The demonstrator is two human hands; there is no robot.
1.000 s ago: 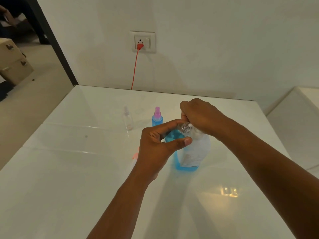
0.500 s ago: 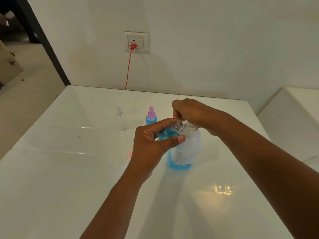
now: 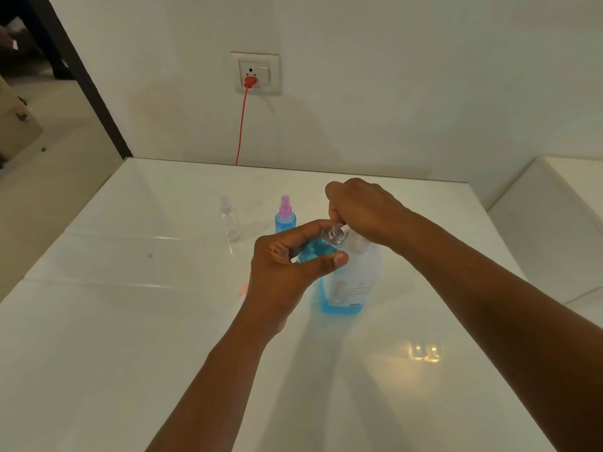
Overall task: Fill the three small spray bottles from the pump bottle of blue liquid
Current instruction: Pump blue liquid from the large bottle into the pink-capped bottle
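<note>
1. While it stands upright on the glossy white tabletop (image 3: 130, 337), the large clear pump bottle of blue liquid (image 3: 350, 282) sits near the middle, its white label facing the camera and its blue level low in the body.
2. Its white pump head is covered by the right hand (image 3: 362, 213), whose fingers are curled down over it; only the white nozzle tip shows.
3. Held tilted at that nozzle is a small clear spray bottle without its cap (image 3: 326, 246), its threaded open neck touching the nozzle tip and blue liquid showing inside it.
4. That small bottle is pinched by the left hand (image 3: 287, 272), thumb on the near side and fingers curled round the far side.
5. Just behind the hands stands a small capped spray bottle full of blue liquid with a pink sprayer (image 3: 285, 215).
6. Left of it, apart, stands a small clear spray bottle (image 3: 230, 220) that looks empty.
7. A small pink-orange item (image 3: 244, 288) lies beside the left wrist, too blurred to identify.
8. On the white wall behind, a red plug with a red cord (image 3: 243, 119) sits in a white socket plate (image 3: 256, 73).
</note>
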